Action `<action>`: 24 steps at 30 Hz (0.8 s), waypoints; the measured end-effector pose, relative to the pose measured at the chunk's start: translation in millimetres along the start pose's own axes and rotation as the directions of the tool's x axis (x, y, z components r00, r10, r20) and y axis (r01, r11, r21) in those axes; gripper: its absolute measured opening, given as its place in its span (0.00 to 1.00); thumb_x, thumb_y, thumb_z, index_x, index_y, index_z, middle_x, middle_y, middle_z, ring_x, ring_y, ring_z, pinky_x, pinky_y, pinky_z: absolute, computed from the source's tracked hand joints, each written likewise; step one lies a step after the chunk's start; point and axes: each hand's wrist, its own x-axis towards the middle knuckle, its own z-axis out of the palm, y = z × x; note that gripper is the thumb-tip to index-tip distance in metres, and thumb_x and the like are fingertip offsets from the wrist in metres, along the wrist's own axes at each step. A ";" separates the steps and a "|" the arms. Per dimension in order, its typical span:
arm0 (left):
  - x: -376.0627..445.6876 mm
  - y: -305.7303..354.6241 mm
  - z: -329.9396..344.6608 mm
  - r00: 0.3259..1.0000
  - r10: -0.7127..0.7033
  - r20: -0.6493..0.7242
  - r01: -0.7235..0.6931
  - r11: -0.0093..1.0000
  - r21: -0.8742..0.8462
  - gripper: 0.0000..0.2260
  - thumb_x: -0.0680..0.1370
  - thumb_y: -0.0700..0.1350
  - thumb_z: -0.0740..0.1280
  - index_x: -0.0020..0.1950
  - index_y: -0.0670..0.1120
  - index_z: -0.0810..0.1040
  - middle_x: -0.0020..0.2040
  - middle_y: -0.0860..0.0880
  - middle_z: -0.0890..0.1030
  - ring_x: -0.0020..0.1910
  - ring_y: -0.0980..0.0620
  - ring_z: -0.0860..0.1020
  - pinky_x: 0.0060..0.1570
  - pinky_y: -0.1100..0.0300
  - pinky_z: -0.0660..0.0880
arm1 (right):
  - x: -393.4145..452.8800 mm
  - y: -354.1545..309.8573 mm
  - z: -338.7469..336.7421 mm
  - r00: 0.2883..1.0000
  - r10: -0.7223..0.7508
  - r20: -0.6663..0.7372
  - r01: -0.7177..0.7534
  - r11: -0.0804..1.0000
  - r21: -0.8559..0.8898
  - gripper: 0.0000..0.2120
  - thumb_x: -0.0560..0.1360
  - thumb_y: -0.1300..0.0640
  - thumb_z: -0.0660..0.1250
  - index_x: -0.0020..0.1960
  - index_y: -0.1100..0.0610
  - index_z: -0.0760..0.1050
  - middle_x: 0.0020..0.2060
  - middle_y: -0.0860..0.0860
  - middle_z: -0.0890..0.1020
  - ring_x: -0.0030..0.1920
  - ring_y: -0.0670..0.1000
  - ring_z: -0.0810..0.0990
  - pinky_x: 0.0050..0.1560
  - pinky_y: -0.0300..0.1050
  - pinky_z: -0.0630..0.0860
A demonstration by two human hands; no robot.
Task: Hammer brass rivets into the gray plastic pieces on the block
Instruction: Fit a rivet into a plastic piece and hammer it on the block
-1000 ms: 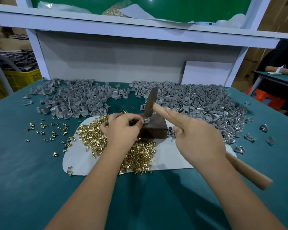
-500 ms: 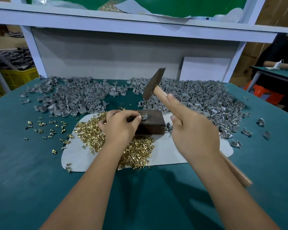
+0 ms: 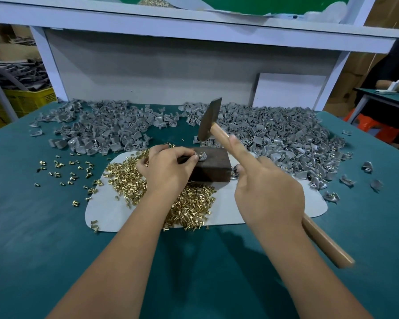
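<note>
Above, the right hand (image 3: 268,194) grips the hammer (image 3: 209,119), forefinger straight along its handle, head raised over the block (image 3: 213,165); left fingertips (image 3: 195,157) pinch a gray piece (image 3: 202,155) on top.

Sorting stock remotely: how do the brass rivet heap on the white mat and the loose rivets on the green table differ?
The rivet heap is dense and piled, lying on the white mat under the left hand. The loose rivets are sparse, lying singly on the green table, left of the mat. Both are brass-coloured.
</note>
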 end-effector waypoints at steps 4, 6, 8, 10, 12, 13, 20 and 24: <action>-1.8 0.5 -1.6 1.000 -0.005 0.011 0.005 1.000 -0.030 0.01 0.74 0.56 0.72 0.44 0.63 0.83 0.53 0.61 0.73 0.66 0.60 0.60 0.68 0.48 0.50 | -1.6 1.4 6.9 0.995 -0.013 0.101 0.018 0.999 -0.043 0.35 0.77 0.57 0.60 0.74 0.33 0.48 0.46 0.50 0.77 0.33 0.53 0.65 0.27 0.44 0.55; -1.9 0.8 -1.6 1.000 -0.007 0.008 0.007 1.000 -0.011 0.02 0.74 0.57 0.72 0.45 0.62 0.84 0.52 0.61 0.71 0.67 0.60 0.59 0.69 0.46 0.50 | -2.2 -1.1 4.7 0.998 0.001 0.069 0.002 0.999 -0.039 0.35 0.75 0.58 0.63 0.74 0.34 0.53 0.41 0.51 0.76 0.31 0.53 0.64 0.25 0.41 0.52; -1.0 0.5 -1.1 1.000 0.004 0.007 -0.004 1.000 0.012 0.04 0.74 0.57 0.72 0.47 0.61 0.84 0.52 0.61 0.73 0.69 0.59 0.61 0.69 0.45 0.50 | -2.2 -2.9 4.2 1.000 -0.003 0.015 0.004 1.000 -0.025 0.35 0.74 0.59 0.65 0.74 0.36 0.58 0.38 0.52 0.75 0.29 0.53 0.63 0.25 0.40 0.49; -1.9 1.5 -2.5 1.000 0.007 0.024 -0.007 1.000 -0.009 0.03 0.75 0.56 0.71 0.47 0.62 0.84 0.48 0.64 0.74 0.68 0.57 0.61 0.68 0.45 0.51 | -1.5 -0.6 10.8 0.997 -0.023 0.068 0.027 0.998 -0.062 0.35 0.76 0.58 0.61 0.75 0.34 0.50 0.38 0.50 0.72 0.32 0.53 0.64 0.25 0.42 0.51; -3.0 2.5 -4.0 0.999 0.006 0.045 -0.005 1.000 -0.008 0.02 0.75 0.57 0.70 0.46 0.64 0.83 0.46 0.64 0.74 0.67 0.57 0.62 0.67 0.47 0.51 | 0.1 2.2 13.9 0.995 0.005 0.103 0.001 0.998 -0.057 0.35 0.77 0.57 0.59 0.74 0.34 0.44 0.37 0.49 0.68 0.32 0.53 0.66 0.26 0.43 0.55; -3.1 2.9 -4.7 0.999 0.005 0.052 -0.006 1.000 0.006 0.02 0.75 0.57 0.70 0.46 0.64 0.82 0.47 0.63 0.74 0.67 0.57 0.62 0.66 0.48 0.51 | -0.1 3.3 14.5 0.995 0.016 0.094 -0.011 0.999 -0.045 0.35 0.78 0.58 0.58 0.74 0.34 0.44 0.38 0.49 0.70 0.33 0.54 0.66 0.27 0.44 0.58; -1.0 4.3 -9.1 0.990 -0.015 0.138 0.025 0.997 -0.075 0.04 0.76 0.55 0.70 0.41 0.62 0.81 0.46 0.69 0.71 0.70 0.58 0.59 0.65 0.49 0.50 | 6.9 19.3 13.1 0.991 0.110 -0.080 -0.107 0.994 0.038 0.35 0.78 0.61 0.62 0.74 0.34 0.51 0.38 0.51 0.68 0.24 0.48 0.63 0.23 0.39 0.53; -0.9 3.3 -12.9 0.979 -0.029 0.203 0.067 0.981 -0.183 0.08 0.77 0.52 0.70 0.37 0.61 0.79 0.51 0.71 0.76 0.71 0.57 0.58 0.61 0.53 0.49 | 13.6 34.4 20.8 0.980 0.199 0.005 -0.199 0.979 -0.036 0.28 0.79 0.58 0.59 0.75 0.42 0.56 0.42 0.54 0.71 0.28 0.51 0.65 0.26 0.43 0.56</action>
